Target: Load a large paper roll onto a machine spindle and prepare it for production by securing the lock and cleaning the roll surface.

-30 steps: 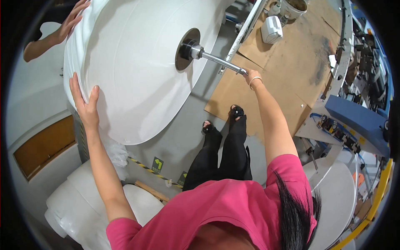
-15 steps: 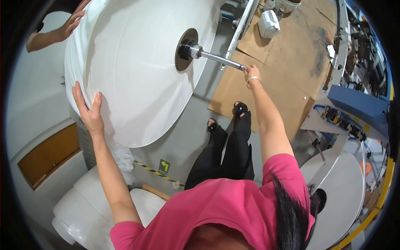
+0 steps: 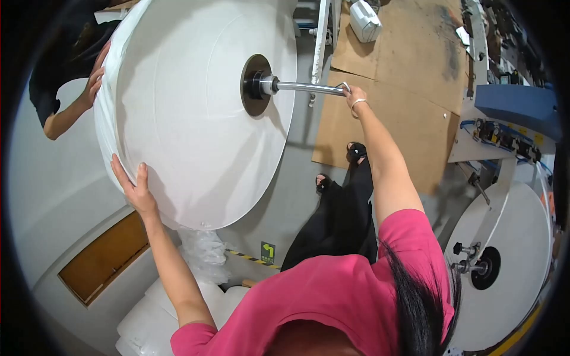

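A very large white roll (image 3: 196, 148) stands on edge at the left, its flat round face turned toward me. From its dark core (image 3: 255, 86) a shiny metal shaft (image 3: 306, 87) sticks out to the right. My right hand (image 3: 355, 95) is closed round the shaft's outer end. My left hand (image 3: 136, 188) lies against the roll's lower left rim, fingers stretched and thumb apart on the face. Farther up the same rim, another person's hand (image 3: 92, 89) rests on the loose white wrapping (image 3: 105, 113).
Brown cardboard sheets (image 3: 409, 118) cover the floor ahead, with a white jug (image 3: 364, 22) on them. A metal frame rail (image 3: 320, 44) stands beyond the shaft. At the right is a machine with a blue panel (image 3: 516, 104) and another white roll (image 3: 516, 237). Plastic-wrapped rolls (image 3: 154, 320) lie lower left.
The view has turned, and more of the other person's dark clothing shows. Both my hands keep their places on the roll and the shaft.
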Available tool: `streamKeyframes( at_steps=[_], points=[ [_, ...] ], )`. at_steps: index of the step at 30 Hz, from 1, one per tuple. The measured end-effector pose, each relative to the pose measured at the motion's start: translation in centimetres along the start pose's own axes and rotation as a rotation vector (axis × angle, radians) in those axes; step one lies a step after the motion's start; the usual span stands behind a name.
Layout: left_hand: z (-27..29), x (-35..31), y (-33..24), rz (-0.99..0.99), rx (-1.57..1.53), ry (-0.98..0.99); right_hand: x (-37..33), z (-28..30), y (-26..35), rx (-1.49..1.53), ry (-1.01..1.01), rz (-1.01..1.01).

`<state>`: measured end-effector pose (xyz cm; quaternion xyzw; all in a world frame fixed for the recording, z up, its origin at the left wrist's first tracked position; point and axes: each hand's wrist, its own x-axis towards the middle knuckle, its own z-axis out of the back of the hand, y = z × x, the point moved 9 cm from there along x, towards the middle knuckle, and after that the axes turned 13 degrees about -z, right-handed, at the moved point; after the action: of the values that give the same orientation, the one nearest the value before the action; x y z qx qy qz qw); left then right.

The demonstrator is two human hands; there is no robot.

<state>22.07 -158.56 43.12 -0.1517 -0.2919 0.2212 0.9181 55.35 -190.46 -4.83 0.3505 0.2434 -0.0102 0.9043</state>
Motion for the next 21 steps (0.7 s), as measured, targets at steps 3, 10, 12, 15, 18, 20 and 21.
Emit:
streamKeyframes(
  at_steps=[3,10,12,15,18,20,21],
  points=[
    [0.0,0.7,-0.5,0.005,0.012,0.008,0.4,-0.1,-1.1,0.124,0.084,-0.082],
    [0.4,-0.5,0.3,0.003,0.031,0.017,-3.0,1.5,1.3,-0.102,0.072,0.073],
    [-0.2,-0.1,0.2,-0.02,0.019,0.032,-1.4,0.8,-1.2,-0.105,0.066,-0.028],
    [0.5,-1.1,1.6,0.094,-0.045,-0.037,-3.1,-0.5,0.6,-0.146,0.019,0.091],
    [-0.2,-0.7,1.0,0.023,0.004,0.002,-2.7,-0.3,-1.4,-0.102,-0.006,0.094],
    [0.1,-0.5,0.7,0.017,-0.009,-0.019,-3.7,0.3,-0.7,-0.055,-0.017,0.152],
    [0.3,-0.2,0.3,-0.004,-0.024,-0.029,-4.3,1.0,0.0,0.004,-0.032,0.196]
  ],
)
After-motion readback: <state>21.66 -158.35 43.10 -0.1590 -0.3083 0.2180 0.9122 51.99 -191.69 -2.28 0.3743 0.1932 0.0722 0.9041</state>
